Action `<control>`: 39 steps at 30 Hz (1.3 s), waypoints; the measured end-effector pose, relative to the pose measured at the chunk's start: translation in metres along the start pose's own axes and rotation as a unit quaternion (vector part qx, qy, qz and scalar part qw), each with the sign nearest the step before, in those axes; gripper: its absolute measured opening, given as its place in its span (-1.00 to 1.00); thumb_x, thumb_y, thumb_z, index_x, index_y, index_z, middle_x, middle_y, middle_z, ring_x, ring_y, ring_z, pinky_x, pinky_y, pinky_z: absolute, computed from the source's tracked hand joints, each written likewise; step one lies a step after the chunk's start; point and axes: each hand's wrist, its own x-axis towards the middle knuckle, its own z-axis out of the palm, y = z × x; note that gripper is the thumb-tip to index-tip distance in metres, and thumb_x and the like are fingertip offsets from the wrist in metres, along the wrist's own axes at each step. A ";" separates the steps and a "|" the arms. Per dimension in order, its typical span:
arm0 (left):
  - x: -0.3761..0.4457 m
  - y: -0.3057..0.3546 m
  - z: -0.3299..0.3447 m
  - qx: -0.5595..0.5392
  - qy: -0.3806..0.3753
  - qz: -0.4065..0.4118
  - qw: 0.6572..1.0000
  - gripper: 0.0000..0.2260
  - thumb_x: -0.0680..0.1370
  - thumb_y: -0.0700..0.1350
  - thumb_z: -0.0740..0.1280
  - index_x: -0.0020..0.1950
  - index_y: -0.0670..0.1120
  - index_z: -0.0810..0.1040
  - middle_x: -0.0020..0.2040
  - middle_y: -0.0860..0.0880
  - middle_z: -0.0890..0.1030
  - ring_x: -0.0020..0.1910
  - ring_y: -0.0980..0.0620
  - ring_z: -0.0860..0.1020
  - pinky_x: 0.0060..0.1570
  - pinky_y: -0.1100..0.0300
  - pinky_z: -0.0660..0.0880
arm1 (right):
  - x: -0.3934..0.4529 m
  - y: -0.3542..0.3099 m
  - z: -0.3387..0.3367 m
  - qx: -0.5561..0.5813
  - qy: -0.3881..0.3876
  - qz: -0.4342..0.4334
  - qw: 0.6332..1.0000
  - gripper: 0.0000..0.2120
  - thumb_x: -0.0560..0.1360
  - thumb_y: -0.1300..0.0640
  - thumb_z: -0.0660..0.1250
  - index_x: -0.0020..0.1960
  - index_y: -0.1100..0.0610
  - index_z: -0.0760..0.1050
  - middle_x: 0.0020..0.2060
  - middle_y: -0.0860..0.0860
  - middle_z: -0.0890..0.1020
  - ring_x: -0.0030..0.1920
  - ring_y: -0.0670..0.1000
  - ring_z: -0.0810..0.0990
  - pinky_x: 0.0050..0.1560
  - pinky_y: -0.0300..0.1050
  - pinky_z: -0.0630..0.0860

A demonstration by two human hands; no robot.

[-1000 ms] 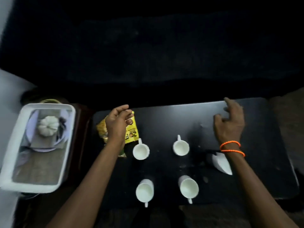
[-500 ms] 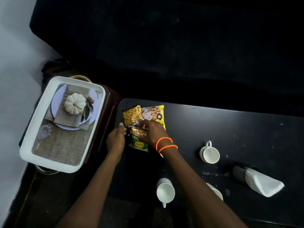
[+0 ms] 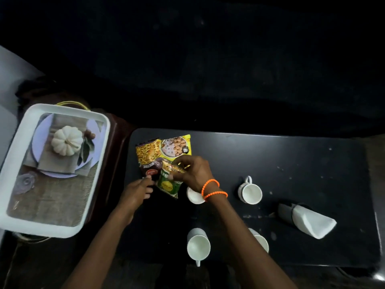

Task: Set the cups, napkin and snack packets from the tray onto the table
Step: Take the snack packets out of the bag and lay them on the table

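dark room all around, and a black bench (image 3: 291, 163) sits in the middle. most of the job looks done. four white cups (image 3: 251, 192) stand on the bench, one partly hidden under the right wrist. a folded white napkin (image 3: 312, 223) lies at the right side. the snack packets (image 3: 164, 155) lie in a bunch at the far left corner of the bench. the white tray (image 3: 91, 184) at the left looks bare but for its own picture. only spreading out the packets seems left. the right hand (image 3: 193, 174) pinches a green packet (image 3: 169, 183) with curled fingers. the left hand (image 3: 137, 191) is half closed, fingertips touching a dark packet's edge.
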 end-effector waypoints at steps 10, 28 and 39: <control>-0.035 0.107 0.071 0.046 -0.008 0.175 0.983 -0.75 0.58 0.14 0.35 0.00 -0.01 0.69 -0.03 -0.03 0.73 0.06 -0.08 0.68 0.16 -0.07 0.58 | -0.043 0.091 -0.177 0.364 0.297 0.139 0.872 -0.83 0.48 0.32 0.53 -0.05 0.14 0.58 -0.19 0.08 0.69 -0.24 0.00 0.68 -0.22 -0.10 0.64; 0.016 0.162 0.295 0.383 -0.167 0.392 0.820 -0.33 0.59 -0.09 0.46 0.65 0.15 0.30 0.42 -0.20 0.52 0.42 -0.19 0.50 0.46 -0.06 0.43 | -0.024 0.161 -0.200 -0.002 0.252 0.105 0.962 -0.38 0.43 0.36 0.56 0.46 0.16 0.51 0.36 0.23 0.54 0.34 0.22 0.56 0.40 -0.02 0.50; 0.011 0.145 0.320 0.291 -0.172 0.384 0.860 -0.31 0.52 -0.12 0.55 0.60 0.16 0.38 0.36 -0.16 0.59 0.23 -0.18 0.62 0.34 -0.10 0.55 | -0.037 0.172 -0.227 -0.044 0.202 0.096 0.974 -0.40 0.43 0.29 0.59 0.43 0.07 0.56 0.40 0.14 0.58 0.31 0.21 0.60 0.31 0.13 0.59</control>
